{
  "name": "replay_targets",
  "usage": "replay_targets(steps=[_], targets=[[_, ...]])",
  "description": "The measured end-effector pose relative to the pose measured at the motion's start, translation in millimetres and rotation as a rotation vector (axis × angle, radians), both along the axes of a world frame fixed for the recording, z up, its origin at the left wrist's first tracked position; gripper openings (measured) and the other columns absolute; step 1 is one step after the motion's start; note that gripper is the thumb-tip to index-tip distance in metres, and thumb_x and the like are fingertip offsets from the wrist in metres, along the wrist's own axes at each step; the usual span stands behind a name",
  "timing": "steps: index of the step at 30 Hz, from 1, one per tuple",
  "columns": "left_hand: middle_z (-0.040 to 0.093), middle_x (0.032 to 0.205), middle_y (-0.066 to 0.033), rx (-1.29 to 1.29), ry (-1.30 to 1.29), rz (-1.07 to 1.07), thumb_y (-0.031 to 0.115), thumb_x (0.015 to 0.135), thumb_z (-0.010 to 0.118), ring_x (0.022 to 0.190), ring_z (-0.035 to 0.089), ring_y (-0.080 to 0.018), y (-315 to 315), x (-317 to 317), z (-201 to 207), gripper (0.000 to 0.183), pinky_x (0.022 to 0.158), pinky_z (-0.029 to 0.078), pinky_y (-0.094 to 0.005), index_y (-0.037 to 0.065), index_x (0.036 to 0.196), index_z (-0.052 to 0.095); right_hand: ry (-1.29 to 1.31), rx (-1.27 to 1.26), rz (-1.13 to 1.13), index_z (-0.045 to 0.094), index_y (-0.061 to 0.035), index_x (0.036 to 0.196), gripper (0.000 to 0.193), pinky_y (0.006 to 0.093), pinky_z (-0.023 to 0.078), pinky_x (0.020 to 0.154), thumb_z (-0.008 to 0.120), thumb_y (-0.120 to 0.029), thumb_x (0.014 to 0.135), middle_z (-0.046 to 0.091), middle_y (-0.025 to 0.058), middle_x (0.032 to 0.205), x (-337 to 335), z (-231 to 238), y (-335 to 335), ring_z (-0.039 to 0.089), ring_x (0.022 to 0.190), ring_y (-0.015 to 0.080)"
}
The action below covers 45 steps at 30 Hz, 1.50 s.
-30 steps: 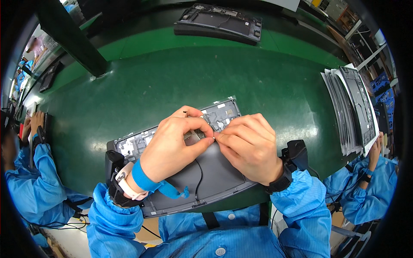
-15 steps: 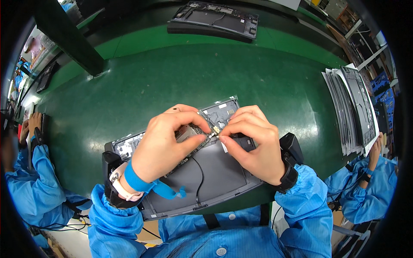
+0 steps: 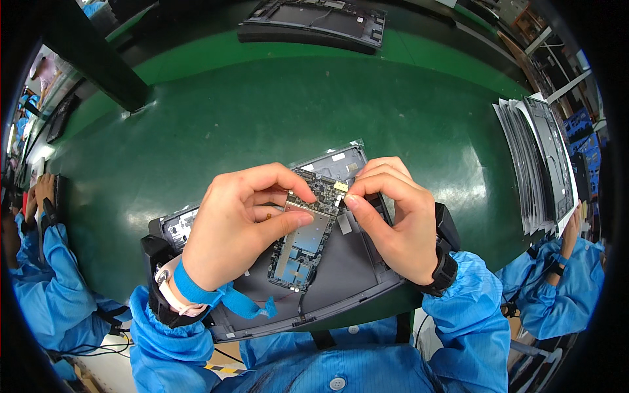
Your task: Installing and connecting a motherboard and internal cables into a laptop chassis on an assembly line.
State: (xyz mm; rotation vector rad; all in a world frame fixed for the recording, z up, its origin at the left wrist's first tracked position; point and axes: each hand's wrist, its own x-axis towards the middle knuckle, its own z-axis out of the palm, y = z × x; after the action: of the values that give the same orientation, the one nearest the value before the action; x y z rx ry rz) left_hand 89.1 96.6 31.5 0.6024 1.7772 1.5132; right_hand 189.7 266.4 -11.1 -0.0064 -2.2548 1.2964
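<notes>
Circuit board (image 3: 306, 236) above an open grey housing (image 3: 357, 259), your two hands at its upper end

Item: one long circuit board, populated, with a silvery shield plate. Lies over the middle of the housing, slanted, its upper end toward your right. Whether it touches the housing cannot be told.

Item: one cream connector (image 3: 341, 187), at the board's upper right corner.

Item: your left hand (image 3: 229, 219). Thumb over the shield plate, index fingertip just above it, a narrow gap between; the other fingers curl at the board's left side. You may or may not be gripping the board; cannot tell. Wrist wears a blue band (image 3: 200, 288), loose end hanging.

Item: your right hand (image 3: 400, 219). Thumb and index tips nearly meet at the board's edge, just beside the connector; what lies between them is hidden.

Item: one dark cable (image 3: 301, 306), near the board's lower end.

Surroundings: green table (image 3: 426, 111); second housing (image 3: 314, 19) at its far side; stacked sheets (image 3: 521, 170) on your right.
</notes>
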Motion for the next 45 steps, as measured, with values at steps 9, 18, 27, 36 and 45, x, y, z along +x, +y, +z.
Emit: replay_targets(steps=[9, 18, 27, 36, 45], targets=[[0.058, 0.094, -0.0071, -0.012, 0.051, -0.002, -0.014, 0.074, 0.063, 0.088, 0.06, -0.0132, -1.5, 0.3, -2.3, 0.02, 0.078, 0.053, -0.024, -0.004, 0.091, 0.059, -0.002, 0.016, -0.001, 0.063, -0.0021, 0.076, 0.007, 0.0319, 0.045, 0.074, 0.068, 0.0, 0.073, 0.063, 0.0069, 0.075, -0.7, -1.4, -0.7, 0.057, 0.082, 0.0233], [0.054, 0.099, -0.0091, 0.039, 0.112, -0.015, -0.016, 0.074, 0.062, 0.092, 0.059, -0.0159, -3.0, 2.6, -5.7, 0.021, 0.08, 0.054, -0.0263, -0.006, 0.093, 0.059, -0.028, 0.027, -0.003, 0.063, -0.0027, 0.076, 0.007, 0.0326, 0.044, 0.075, 0.069, 0.0, 0.072, 0.063, 0.0068, 0.075, 0.0, -1.3, -0.7, 0.057, 0.083, 0.0236], [0.056, 0.1, -0.0114, -0.032, 0.138, -0.045, -0.016, 0.075, 0.061, 0.09, 0.059, -0.0151, -5.7, 1.6, -5.0, 0.02, 0.081, 0.053, -0.0258, -0.008, 0.094, 0.059, -0.108, -0.017, 0.026, 0.064, -0.0034, 0.075, 0.007, 0.0314, 0.041, 0.08, 0.069, -0.001, 0.071, 0.063, 0.0056, 0.074, 0.9, -2.3, 0.4, 0.058, 0.083, 0.0222], [0.063, 0.102, -0.0147, 0.054, 0.042, 0.043, -0.017, 0.075, 0.06, 0.09, 0.063, -0.0154, -3.6, 6.1, -1.0, 0.049, 0.08, 0.052, -0.0235, -0.006, 0.12, 0.046, -0.153, -0.035, 0.013, 0.064, 0.0009, 0.077, 0.005, 0.03, 0.044, 0.076, 0.069, 0.0, 0.075, 0.062, 0.0061, 0.076, 3.4, -1.4, 1.4, 0.055, 0.085, 0.0193], [0.06, 0.112, -0.0186, 0.056, 0.082, -0.004, -0.016, 0.077, 0.059, 0.098, 0.061, -0.0165, -5.8, 6.2, -5.5, 0.049, 0.084, 0.051, -0.0256, -0.011, 0.123, 0.045, -0.081, 0.063, -0.068, 0.067, -0.006, 0.077, 0.011, 0.0304, 0.043, 0.075, 0.074, -0.004, 0.068, 0.064, 0.0054, 0.076, 3.0, -5.8, 0.7, 0.059, 0.082, 0.0206]])
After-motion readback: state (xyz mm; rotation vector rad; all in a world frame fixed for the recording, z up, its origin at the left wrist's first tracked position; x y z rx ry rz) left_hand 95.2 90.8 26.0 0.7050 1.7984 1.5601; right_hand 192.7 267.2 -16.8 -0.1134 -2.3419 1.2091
